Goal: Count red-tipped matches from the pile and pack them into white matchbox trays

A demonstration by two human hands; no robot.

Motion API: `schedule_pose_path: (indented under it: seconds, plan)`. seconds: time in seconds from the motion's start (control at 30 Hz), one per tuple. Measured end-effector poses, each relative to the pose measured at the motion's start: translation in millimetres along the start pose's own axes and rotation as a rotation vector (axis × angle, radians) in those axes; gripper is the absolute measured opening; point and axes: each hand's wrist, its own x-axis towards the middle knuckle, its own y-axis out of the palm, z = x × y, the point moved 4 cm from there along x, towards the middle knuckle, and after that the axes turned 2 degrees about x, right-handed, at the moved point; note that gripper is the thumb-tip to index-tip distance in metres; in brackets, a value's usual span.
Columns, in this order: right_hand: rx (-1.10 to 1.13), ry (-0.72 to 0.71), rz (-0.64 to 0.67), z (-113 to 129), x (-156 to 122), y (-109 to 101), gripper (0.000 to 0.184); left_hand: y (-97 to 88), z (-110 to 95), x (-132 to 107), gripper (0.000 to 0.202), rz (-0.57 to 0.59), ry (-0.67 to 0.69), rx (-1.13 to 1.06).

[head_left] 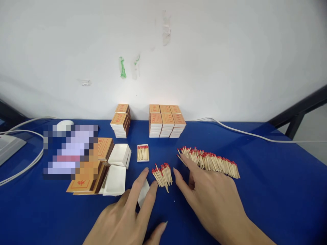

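My left hand (127, 214) is palm down with its fingers spread, left of a small loose pile of red-tipped matches (163, 174). Beneath its fingers a white piece (143, 194) shows partly; the rest of it is hidden. With thumb and index finger apart, my right hand (212, 194) reaches over the left end of a long row of matches (217, 163). The index fingertip is at a few stray matches there. Just beyond the small pile lies a white matchbox tray (143, 160) filled with matches, heads pointing away from me.
At left are stacked white trays (114, 180) and flat orange matchbox sleeves (83, 182), beside a blurred-out phone-like object (74, 149). Stacked matchboxes (167, 124) and a smaller stack (120, 124) stand by the wall. White cables (242, 134) cross the blue table (270, 190).
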Motion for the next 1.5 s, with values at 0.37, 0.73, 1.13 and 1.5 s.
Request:
schedule_pose_path:
  seconds: [0.37, 0.73, 1.13, 1.5]
  plan:
    - [0.011, 0.017, -0.039, -1, -1, -2, 0.042, 2.4, 0, -1, 0.054, 0.035, -0.005, 0.009]
    - [0.024, -0.042, -0.107, -1, 0, -5, 0.04, -1.1, -1, -1, 0.052, 0.014, -0.008, -0.002]
    - [0.063, 0.05, -0.152, -9, 9, 9, 0.034, -3.1, -1, 5, 0.05, -0.036, 0.012, 0.015]
    - [0.253, 0.132, 0.018, -4, 6, 0, 0.02, -3.3, -1, 0, 0.044, -0.011, -0.009, 0.011]
